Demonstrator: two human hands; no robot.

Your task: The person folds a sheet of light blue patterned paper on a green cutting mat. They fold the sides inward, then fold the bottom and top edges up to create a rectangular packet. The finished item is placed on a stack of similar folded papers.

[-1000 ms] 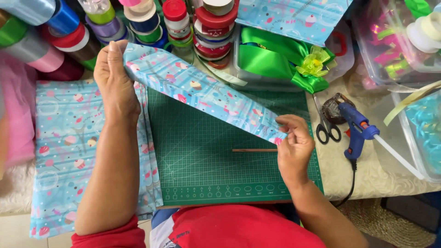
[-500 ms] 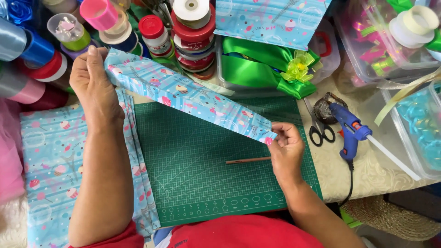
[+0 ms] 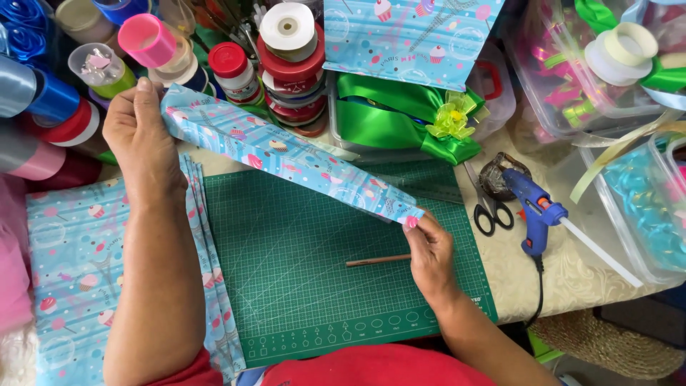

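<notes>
One folded strip of blue cupcake-print paper (image 3: 293, 161) stretches above the green cutting mat (image 3: 321, 286), left hand (image 3: 143, 136) pinching its far end, right hand (image 3: 429, 250) pinching the near tip (one brown stick (image 3: 379, 261) just beside it); one scissors (image 3: 489, 207), one blue glue gun (image 3: 536, 211) lie right.

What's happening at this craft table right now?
A person is holding a long folded strip of blue cupcake-print paper stretched at a slant over a green cutting mat. The left hand grips the far end near the ribbon spools, and the right hand pinches the near end. A thin brown stick lies on the mat. Scissors and a blue glue gun rest to the right.
</notes>
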